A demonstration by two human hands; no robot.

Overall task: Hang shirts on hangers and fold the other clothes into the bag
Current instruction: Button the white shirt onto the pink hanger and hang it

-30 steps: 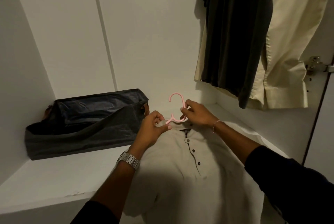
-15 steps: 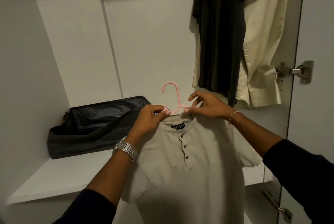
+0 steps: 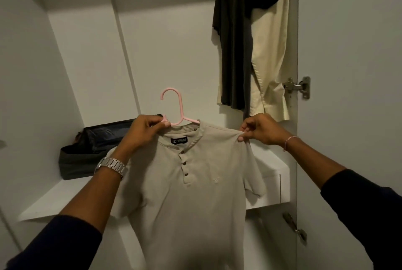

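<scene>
Two hands hold one beige shirt [image 3: 187, 193] up on a pink hanger [image 3: 174, 108]. Left hand [image 3: 145, 130] pinches hanger arm and collar edge together; right hand [image 3: 258, 129] pinches the shoulder seam. Shirt hangs between and below both hands, hook sticking up just right of the left hand. Fabric looks soft, light, drapey, likely to slide off the smooth plastic; best gripped at the hook or neck. Hanger arms hidden inside shirt, seating unclear. Rail out of frame. Bag [image 3: 87, 152] behind left wrist, contents too dark. Hem cut off.
</scene>
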